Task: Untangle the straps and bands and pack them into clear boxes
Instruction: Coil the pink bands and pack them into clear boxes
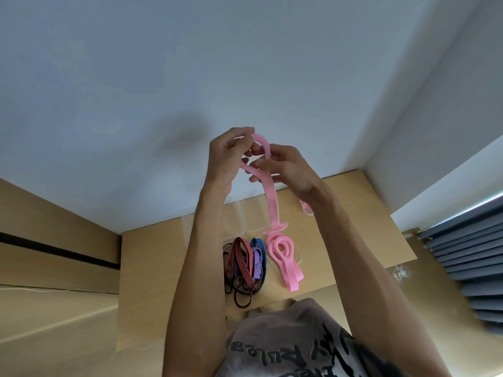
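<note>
A long pink band (272, 202) hangs from both raised hands down to the wooden table (152, 257), where its lower end lies in a knotted coil. My left hand (227, 156) pinches the band's top loop. My right hand (291, 170) grips the band just beside it, fingers curled round it. A tangle of red-striped, blue-striped and purple straps (245, 265) lies on the table left of the pink coil. Clear boxes (245, 216) stand behind the tangle, partly hidden by the band and my arms.
A white wall rises right behind the table. Another small clear box (306, 208) with something pink peeks out under my right wrist. A grey radiator (468, 257) is at the right. Wooden furniture with a dark gap stands at the left.
</note>
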A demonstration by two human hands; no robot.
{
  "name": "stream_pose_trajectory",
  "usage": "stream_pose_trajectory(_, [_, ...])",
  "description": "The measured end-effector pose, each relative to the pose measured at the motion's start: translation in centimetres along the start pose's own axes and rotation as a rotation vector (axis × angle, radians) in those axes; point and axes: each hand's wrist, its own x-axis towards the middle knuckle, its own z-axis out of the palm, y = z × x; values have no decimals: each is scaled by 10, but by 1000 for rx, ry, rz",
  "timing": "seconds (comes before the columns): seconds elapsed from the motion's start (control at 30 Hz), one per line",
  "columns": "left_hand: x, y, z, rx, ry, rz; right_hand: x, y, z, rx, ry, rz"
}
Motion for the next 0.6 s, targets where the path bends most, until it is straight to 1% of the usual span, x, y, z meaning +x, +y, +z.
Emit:
stream_pose_trajectory(0.03, [3,-8,0,-16,87,-61,0,2,2,-16,45,-1])
stream_pose_trajectory(0.07, [6,-20,1,-12,186,-160,1,5,4,-33,102,-2])
stream_pose_trajectory(0.1, [5,-36,0,31,264,-296,3,7,4,-39,159,8])
stream_pose_trajectory(0.13, [2,-57,-1,133,293,-452,4,9,3,-30,207,27])
stream_pose_trajectory(0.17, [-6,-79,-1,262,260,-609,5,10,2,-8,245,49])
stream_pose_trajectory(0.2, [-18,-100,1,342,163,-764,6,9,1,21,269,68])
stream_pose_trajectory(0.23, [-32,-116,6,331,45,-916,6,9,0,50,282,86])
stream_pose_trajectory(0.27, [-45,-127,14,242,-60,-1051,6,8,-2,72,288,103])
stream_pose_trajectory(0.3, [-55,-134,22,124,-140,-1141,5,8,-3,82,287,121])
stream_pose_trajectory(0.33, [-61,-138,29,5,-193,-1181,4,7,-4,84,280,138])
stream_pose_trajectory(0.37, [-65,-140,36,-122,-213,-1198,2,7,-6,83,265,155])
stream_pose_trajectory(0.4, [-66,-144,41,-257,-190,-1198,-1,7,-7,84,241,172])
stream_pose_trajectory(0.5, [-65,-154,50,-629,38,-1157,-8,6,-14,92,178,206])
stream_pose_trajectory(0.53, [-63,-156,51,-694,85,-1129,-11,6,-17,93,169,212])
stream_pose_trajectory(0.6, [-58,-156,51,-773,112,-1062,-15,6,-23,83,154,221])
